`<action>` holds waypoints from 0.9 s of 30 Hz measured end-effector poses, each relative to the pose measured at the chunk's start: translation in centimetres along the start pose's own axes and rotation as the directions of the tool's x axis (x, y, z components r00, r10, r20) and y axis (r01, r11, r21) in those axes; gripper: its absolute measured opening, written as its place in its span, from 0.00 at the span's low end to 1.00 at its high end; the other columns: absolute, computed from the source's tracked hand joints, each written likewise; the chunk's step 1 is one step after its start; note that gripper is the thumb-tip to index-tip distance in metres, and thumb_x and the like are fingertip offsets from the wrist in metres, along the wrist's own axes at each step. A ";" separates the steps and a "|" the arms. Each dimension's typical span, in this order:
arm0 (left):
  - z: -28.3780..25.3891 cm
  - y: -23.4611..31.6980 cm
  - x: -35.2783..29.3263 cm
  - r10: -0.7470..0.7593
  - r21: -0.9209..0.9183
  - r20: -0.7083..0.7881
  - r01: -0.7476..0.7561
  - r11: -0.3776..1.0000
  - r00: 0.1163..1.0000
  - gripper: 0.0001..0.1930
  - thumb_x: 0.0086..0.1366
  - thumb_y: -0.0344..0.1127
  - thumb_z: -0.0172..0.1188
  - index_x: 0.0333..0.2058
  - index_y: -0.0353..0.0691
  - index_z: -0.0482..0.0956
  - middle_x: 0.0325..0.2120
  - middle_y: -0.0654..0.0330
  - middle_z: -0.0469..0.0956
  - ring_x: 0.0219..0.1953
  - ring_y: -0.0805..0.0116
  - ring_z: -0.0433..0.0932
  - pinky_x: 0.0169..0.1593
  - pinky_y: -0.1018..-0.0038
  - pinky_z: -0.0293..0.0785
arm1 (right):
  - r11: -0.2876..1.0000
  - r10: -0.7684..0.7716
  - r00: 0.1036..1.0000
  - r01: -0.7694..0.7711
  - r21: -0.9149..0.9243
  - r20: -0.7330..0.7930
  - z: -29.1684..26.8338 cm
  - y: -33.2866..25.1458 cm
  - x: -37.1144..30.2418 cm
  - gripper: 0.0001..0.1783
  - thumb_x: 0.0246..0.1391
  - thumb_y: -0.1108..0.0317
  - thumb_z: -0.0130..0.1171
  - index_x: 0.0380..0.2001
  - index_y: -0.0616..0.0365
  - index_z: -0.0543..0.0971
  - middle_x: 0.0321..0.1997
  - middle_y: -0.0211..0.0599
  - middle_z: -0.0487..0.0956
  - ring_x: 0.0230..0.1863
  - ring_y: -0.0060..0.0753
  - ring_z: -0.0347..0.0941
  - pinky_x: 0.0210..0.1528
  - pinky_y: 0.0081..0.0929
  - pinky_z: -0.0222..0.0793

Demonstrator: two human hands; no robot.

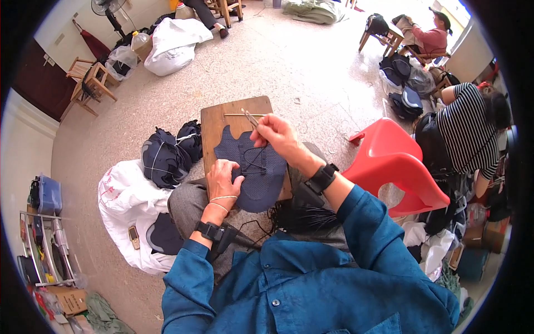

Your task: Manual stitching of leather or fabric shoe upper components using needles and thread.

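Note:
A dark blue shoe upper (257,186) lies flat on a small wooden stool top (216,116) in front of me, with black lace (255,161) threaded loosely across its middle. My left hand (223,179) grips the upper's left edge, thumb on top and fingers bent. Above the upper's far part, my right hand (276,135) pinches a small two-pronged metal tool (251,118), its tips pointing up and left. Whether it is snips or tweezers I cannot make out. A thin rod with a wooden look (236,114) lies near the stool's far edge.
Tied bundles of dark uppers (165,158) and a white sack (125,189) lie left of my knee. Black laces (311,217) hang over my right thigh. A red plastic chair (389,153) stands at right, near a person in stripes (464,131). Another person (431,38) sits farther back.

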State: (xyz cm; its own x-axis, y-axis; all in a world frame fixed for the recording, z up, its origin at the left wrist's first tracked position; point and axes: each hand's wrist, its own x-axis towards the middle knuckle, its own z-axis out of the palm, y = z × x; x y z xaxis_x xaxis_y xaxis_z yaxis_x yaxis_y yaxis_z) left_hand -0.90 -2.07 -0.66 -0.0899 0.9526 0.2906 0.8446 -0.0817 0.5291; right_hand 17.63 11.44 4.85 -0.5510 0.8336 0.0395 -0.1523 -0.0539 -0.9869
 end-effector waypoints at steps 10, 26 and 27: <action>-0.7 -0.4 0.9 -0.043 -0.130 0.128 0.060 0.990 0.991 0.27 0.54 0.29 0.71 0.54 0.38 0.74 0.47 0.52 0.76 0.51 0.51 0.76 0.56 0.61 0.72 | 0.931 -0.022 0.977 -0.057 0.360 0.211 2.9 -5.6 2.6 0.08 0.71 0.62 0.56 0.40 0.56 0.75 0.36 0.31 0.81 0.36 0.22 0.78 0.40 0.23 0.76; -2.7 3.0 5.5 0.048 -0.405 -0.068 -0.071 0.912 0.997 0.09 0.73 0.33 0.54 0.36 0.33 0.78 0.30 0.50 0.79 0.36 0.53 0.80 0.44 0.65 0.75 | 0.970 0.046 0.999 -0.048 0.236 0.014 0.6 2.4 -0.3 0.15 0.70 0.70 0.54 0.57 0.59 0.74 0.51 0.36 0.80 0.53 0.27 0.77 0.57 0.27 0.74; -2.6 3.3 5.6 0.054 -0.406 -0.061 -0.074 0.911 0.997 0.09 0.73 0.33 0.54 0.36 0.33 0.78 0.30 0.50 0.79 0.36 0.53 0.80 0.44 0.65 0.75 | 0.995 -0.007 1.000 0.006 0.102 0.011 0.4 5.2 -0.9 0.14 0.67 0.73 0.54 0.54 0.61 0.75 0.49 0.36 0.81 0.51 0.27 0.78 0.55 0.27 0.75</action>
State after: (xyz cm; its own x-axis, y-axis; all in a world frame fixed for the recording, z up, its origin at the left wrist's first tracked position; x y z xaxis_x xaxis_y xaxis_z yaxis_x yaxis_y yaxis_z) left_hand -0.01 2.21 4.77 -0.0762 0.9272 0.3667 0.5615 -0.2640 0.7842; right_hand 16.97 10.20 -0.28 -0.5588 0.8279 0.0483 -0.2382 -0.1044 -0.9656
